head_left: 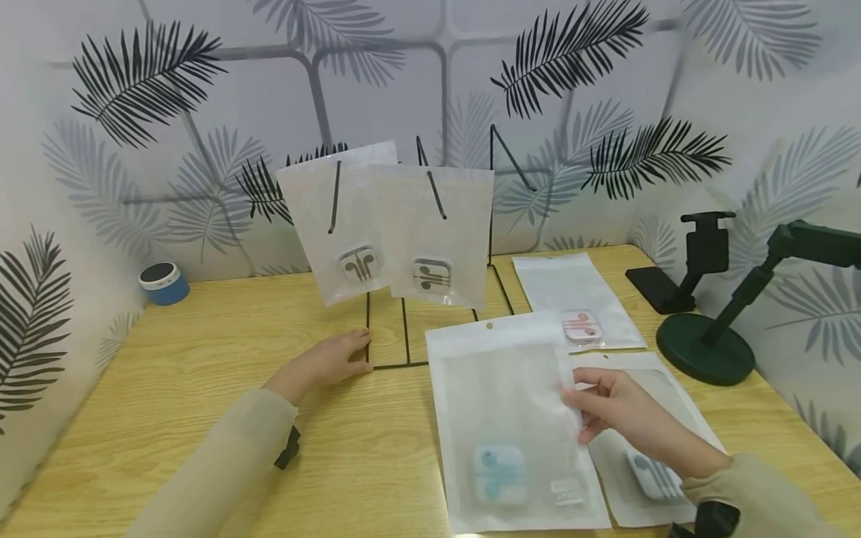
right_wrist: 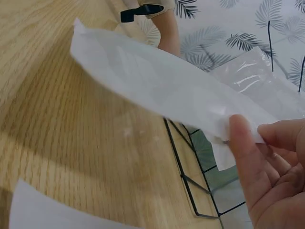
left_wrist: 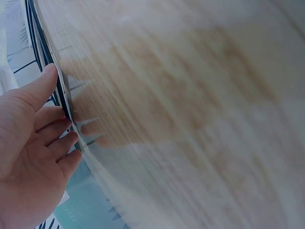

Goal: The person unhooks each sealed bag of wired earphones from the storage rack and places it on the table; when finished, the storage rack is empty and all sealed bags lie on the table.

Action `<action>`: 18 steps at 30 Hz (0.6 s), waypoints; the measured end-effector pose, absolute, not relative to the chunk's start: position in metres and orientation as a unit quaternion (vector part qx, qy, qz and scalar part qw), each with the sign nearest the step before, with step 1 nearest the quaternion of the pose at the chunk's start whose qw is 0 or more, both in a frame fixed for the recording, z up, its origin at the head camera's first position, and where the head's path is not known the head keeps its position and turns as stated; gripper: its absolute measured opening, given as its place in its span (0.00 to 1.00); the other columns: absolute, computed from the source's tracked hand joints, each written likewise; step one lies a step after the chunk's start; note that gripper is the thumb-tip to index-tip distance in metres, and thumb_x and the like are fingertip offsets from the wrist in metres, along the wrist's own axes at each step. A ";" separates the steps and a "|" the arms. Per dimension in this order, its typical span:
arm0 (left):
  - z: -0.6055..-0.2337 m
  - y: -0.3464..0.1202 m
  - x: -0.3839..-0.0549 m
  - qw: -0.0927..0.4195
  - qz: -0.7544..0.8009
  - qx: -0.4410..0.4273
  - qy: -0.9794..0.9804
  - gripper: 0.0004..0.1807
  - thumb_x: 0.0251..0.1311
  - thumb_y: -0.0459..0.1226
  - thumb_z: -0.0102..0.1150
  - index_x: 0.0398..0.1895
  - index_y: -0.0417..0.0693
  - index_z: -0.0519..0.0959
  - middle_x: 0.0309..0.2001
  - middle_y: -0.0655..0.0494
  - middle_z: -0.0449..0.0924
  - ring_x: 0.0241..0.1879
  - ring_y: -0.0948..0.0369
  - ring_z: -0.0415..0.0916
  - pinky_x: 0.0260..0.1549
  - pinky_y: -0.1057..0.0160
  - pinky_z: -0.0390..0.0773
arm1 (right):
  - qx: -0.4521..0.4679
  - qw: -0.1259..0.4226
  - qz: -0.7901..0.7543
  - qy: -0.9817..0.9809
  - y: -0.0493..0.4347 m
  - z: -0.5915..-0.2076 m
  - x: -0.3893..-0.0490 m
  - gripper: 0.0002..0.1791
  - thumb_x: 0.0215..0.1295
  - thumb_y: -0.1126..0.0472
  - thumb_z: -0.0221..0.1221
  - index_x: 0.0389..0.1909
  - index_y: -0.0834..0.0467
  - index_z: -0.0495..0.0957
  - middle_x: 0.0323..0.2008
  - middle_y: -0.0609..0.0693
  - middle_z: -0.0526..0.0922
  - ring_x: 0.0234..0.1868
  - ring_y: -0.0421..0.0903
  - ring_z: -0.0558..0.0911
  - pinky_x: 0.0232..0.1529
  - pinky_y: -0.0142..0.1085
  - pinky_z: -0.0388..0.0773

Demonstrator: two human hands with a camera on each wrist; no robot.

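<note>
My right hand [head_left: 628,411] pinches the right edge of a white plastic pouch [head_left: 498,396] between thumb and fingers. A case of pale blue earphones [head_left: 501,473] shows low through its front. In the right wrist view the pouch [right_wrist: 157,81] is held above the table, seen from its edge. My left hand [head_left: 323,365] rests at the front left corner of a black wire display rack [head_left: 406,336], fingertips at its base bar. In the left wrist view the fingers [left_wrist: 69,160] are loosely bent beside the dark bars. Two pouches with earphones, one left [head_left: 309,217] and one right [head_left: 464,217], hang on the rack's hooks.
A pouch with pink earphones [head_left: 558,280] lies right of the rack. Another with white earphones [head_left: 652,489] lies partly under my right hand. A dark green stand [head_left: 706,351], a black phone holder [head_left: 706,250] and a blue round device [head_left: 164,288] stand on the wooden table [head_left: 222,336].
</note>
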State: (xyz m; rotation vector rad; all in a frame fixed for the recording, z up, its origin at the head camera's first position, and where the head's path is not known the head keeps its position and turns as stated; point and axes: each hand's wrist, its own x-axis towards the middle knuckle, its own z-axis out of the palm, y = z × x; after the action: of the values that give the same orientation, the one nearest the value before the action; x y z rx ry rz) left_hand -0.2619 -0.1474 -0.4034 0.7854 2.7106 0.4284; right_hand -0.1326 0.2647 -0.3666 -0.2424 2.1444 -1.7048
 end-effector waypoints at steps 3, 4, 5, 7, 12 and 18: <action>-0.403 -0.147 -0.262 0.145 0.149 0.269 0.940 0.36 0.64 0.45 0.53 0.69 0.35 0.53 0.69 0.39 0.49 0.66 0.45 0.48 0.63 0.48 0.52 | -0.076 0.201 -0.584 0.783 0.266 -0.371 -0.135 0.27 0.65 0.57 0.56 0.57 0.74 0.66 0.29 0.54 0.79 0.23 0.48 0.80 0.27 0.40 0.81; -0.403 -0.147 -0.262 0.146 0.149 0.268 0.940 0.36 0.64 0.45 0.53 0.69 0.35 0.53 0.69 0.40 0.49 0.66 0.45 0.48 0.63 0.48 0.52 | -0.079 0.202 -0.578 0.787 0.266 -0.372 -0.135 0.28 0.65 0.57 0.56 0.57 0.74 0.65 0.28 0.55 0.79 0.22 0.48 0.80 0.27 0.41 0.81; -0.403 -0.146 -0.261 0.147 0.149 0.268 0.940 0.36 0.64 0.45 0.53 0.69 0.35 0.53 0.69 0.39 0.49 0.66 0.45 0.48 0.63 0.48 0.52 | -0.082 0.202 -0.571 0.792 0.266 -0.374 -0.135 0.28 0.65 0.58 0.56 0.57 0.75 0.65 0.28 0.55 0.79 0.22 0.48 0.80 0.26 0.41 0.81; -0.403 -0.146 -0.261 0.147 0.149 0.267 0.941 0.36 0.64 0.44 0.53 0.69 0.35 0.53 0.69 0.39 0.49 0.66 0.45 0.48 0.63 0.48 0.52 | -0.093 0.202 -0.560 0.798 0.266 -0.376 -0.136 0.26 0.64 0.59 0.57 0.54 0.75 0.66 0.27 0.56 0.80 0.22 0.48 0.79 0.24 0.42 0.81; -0.403 -0.145 -0.260 0.144 0.150 0.265 0.942 0.36 0.64 0.44 0.53 0.69 0.35 0.53 0.69 0.39 0.49 0.66 0.44 0.48 0.62 0.48 0.52 | -0.118 0.203 -0.521 0.821 0.266 -0.381 -0.139 0.18 0.64 0.61 0.57 0.45 0.72 0.70 0.23 0.55 0.80 0.20 0.49 0.79 0.20 0.43 0.80; -0.401 -0.145 -0.259 0.144 0.151 0.264 0.941 0.36 0.64 0.44 0.53 0.69 0.34 0.53 0.68 0.39 0.49 0.66 0.44 0.49 0.62 0.47 0.53 | -0.131 0.218 -0.465 0.848 0.268 -0.387 -0.146 0.08 0.64 0.63 0.57 0.35 0.65 0.73 0.16 0.53 0.77 0.16 0.49 0.78 0.17 0.41 0.79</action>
State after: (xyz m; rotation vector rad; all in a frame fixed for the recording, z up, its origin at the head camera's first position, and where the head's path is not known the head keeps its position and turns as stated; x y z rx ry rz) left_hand -0.2594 -0.1446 -0.4010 0.7623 2.7134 0.4349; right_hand -0.1463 0.2684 -0.3871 -0.3628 2.3476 -1.2886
